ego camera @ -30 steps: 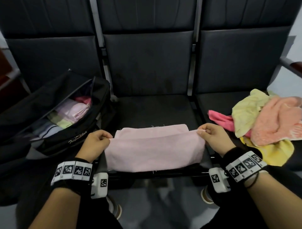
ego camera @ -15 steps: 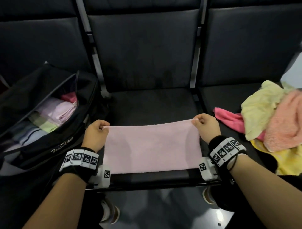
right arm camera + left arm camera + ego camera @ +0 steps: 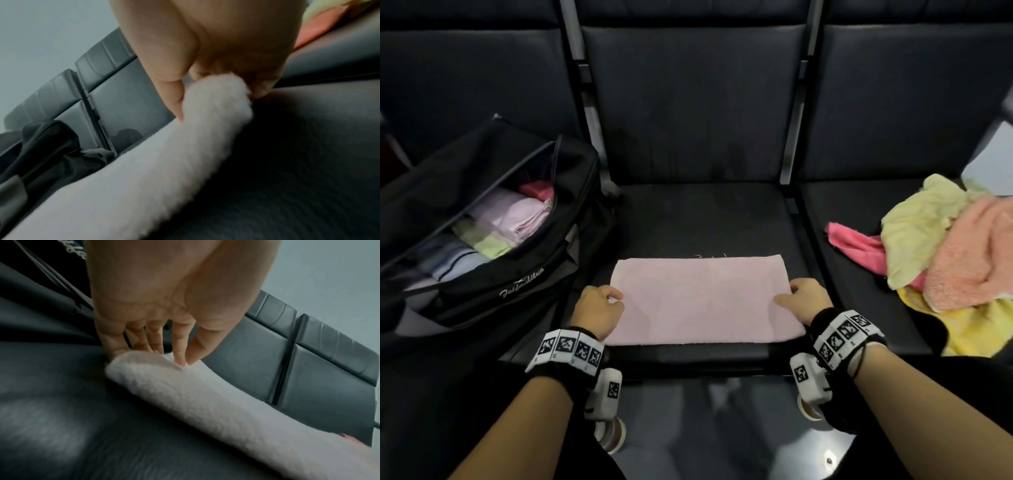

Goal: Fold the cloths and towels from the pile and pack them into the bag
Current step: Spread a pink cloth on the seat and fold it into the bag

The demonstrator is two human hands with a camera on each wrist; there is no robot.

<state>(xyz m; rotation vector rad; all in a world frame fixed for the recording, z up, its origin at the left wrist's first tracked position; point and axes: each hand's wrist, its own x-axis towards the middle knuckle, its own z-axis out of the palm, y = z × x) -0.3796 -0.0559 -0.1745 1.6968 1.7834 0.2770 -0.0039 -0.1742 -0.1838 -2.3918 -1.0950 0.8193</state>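
A pale pink towel (image 3: 698, 301) lies folded flat on the middle seat (image 3: 705, 219). My left hand (image 3: 599, 305) is at its left edge, and in the left wrist view the left hand (image 3: 164, 356) pinches the towel (image 3: 205, 402) with thumb and fingertips. My right hand (image 3: 804, 301) is at the right edge. In the right wrist view the right hand (image 3: 216, 97) grips the towel (image 3: 185, 154), thumb on top and fingers beneath. The open black bag (image 3: 524, 284) on the left seat holds several folded cloths. The pile (image 3: 945, 246) sits on the right seat.
Dark seat backs rise behind all three seats, with metal frames between them. The far half of the middle seat shows bare cushion. A dark pink cloth (image 3: 856, 246) sticks out of the pile toward the middle seat. The floor lies below the seat's front edge.
The lifted half of the pink towel was carried over and laid flat. Both hands then slid from the far corners back along the sides to mid-edge.
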